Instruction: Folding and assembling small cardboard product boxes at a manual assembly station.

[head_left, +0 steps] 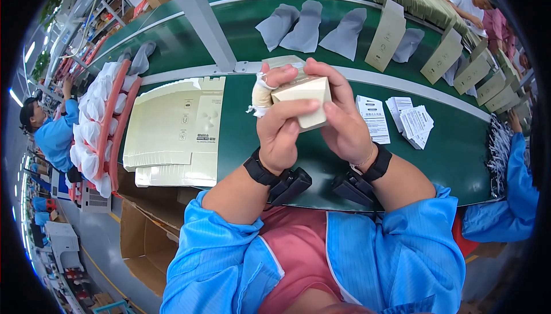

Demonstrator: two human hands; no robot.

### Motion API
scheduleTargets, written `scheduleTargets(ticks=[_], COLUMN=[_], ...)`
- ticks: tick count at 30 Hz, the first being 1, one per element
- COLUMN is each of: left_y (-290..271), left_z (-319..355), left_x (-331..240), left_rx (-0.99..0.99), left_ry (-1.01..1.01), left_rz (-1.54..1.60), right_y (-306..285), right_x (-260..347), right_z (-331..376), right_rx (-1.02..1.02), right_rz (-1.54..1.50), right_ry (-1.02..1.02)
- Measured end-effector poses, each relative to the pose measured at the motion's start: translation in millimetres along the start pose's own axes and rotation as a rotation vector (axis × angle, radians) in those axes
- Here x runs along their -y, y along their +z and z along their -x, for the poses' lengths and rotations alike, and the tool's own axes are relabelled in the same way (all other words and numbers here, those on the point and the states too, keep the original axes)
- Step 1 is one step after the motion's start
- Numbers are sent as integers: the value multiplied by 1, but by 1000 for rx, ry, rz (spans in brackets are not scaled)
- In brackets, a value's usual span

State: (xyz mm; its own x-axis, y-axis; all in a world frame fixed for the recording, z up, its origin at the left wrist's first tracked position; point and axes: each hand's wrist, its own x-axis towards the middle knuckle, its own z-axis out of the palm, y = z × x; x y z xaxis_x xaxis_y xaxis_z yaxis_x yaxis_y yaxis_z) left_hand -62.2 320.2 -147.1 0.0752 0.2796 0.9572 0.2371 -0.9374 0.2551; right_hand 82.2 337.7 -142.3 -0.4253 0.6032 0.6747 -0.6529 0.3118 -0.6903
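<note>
Both my hands are closed round a cream cardboard box [302,91], held above the green work surface with one end turned toward me. My left hand [276,136] grips its left side, the thumb lying across the near end; one finger has a white and tan wrapping. Along the right side, my right hand [343,122] presses with the thumb near the lower corner and fingers over the top. A stack of flat cream box blanks [172,125] lies left of my hands. To the right are a printed leaflet stack [373,120] and a loose fanned leaflet pile [414,122].
Beyond a metal rail, grey bags [302,26] and upright cream boxes [385,36] stand on a green belt [241,38]. Red racks of white-wrapped items [94,119] are at left. An open carton [143,245] sits below. Co-workers [54,127] are on both sides.
</note>
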Motion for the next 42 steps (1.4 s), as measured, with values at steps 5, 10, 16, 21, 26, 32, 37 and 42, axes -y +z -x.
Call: scheduleTargets(ticks=[5,10,16,21,26,32,37,42], left_y=[2,20,13,14,-2,0,-1,5], left_z=[7,5,-4,6,-2,2,7,4], left_x=[7,-3,-1,22,27,37,46,34], left_rx=[41,-76,-448,-279,-316,-463,-499,-290], left_ry=[-10,-122,-920,-1279,-1116,-1208,-1136,-979], left_rz=[-79,-100,1091,1005,996,837,763,592], right_y=[-1,-4,-26,-41,-54,-108,-124,-104], right_x=[-13,-18,-15,3,49,67,72,98], right_z=[2,1,-1,2,25,66,57,26], right_rx=[-54,-158,96,251,253,384,388,-33], right_rz=[153,285,810,1029,1278,1396,1193,1363], right_ry=[-79,-168,-285,-183,3,536,559,-324])
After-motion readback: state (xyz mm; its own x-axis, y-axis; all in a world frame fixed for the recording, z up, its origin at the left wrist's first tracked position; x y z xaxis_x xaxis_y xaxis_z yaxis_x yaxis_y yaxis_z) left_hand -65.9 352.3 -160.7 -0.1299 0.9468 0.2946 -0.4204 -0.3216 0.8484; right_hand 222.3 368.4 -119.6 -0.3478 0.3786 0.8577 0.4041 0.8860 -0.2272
